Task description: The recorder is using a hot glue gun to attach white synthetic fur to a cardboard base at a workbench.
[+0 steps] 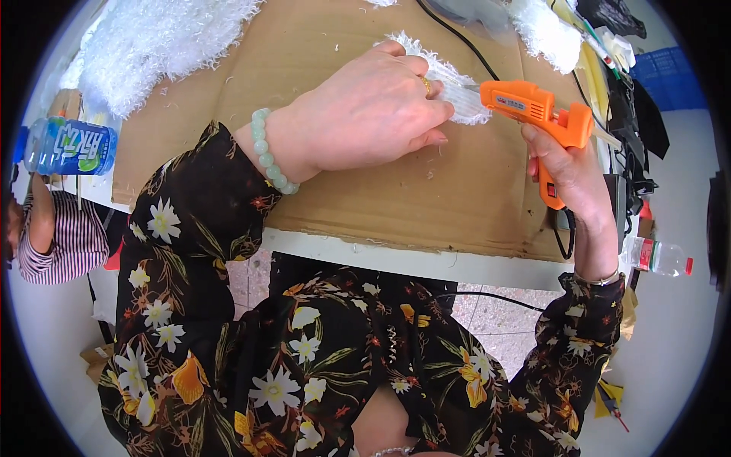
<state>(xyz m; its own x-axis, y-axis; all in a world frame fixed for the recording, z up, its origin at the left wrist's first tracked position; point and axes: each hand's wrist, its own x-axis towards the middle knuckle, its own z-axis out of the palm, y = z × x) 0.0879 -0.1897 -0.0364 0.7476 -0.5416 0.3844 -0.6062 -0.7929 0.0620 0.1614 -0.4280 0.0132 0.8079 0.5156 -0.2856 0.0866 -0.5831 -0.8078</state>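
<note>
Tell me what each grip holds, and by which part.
Right grip: orange glue gun, by its handle. Left grip: on the white fuzzy piece, along its left side; pinched or pressed, I can't tell.

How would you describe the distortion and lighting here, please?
Head view: fisheye distortion, with black corners and a curved outer rim; head view: bright light, the white fluff at upper left looking nearly washed out; head view: the glue gun outline fairly crisp.

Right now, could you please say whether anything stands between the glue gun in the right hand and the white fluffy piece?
Nothing visible does: the glue gun in the right hand has its nozzle at the right side of the white fluffy piece. The left hand lies left of the nozzle, over part of the piece.
</note>
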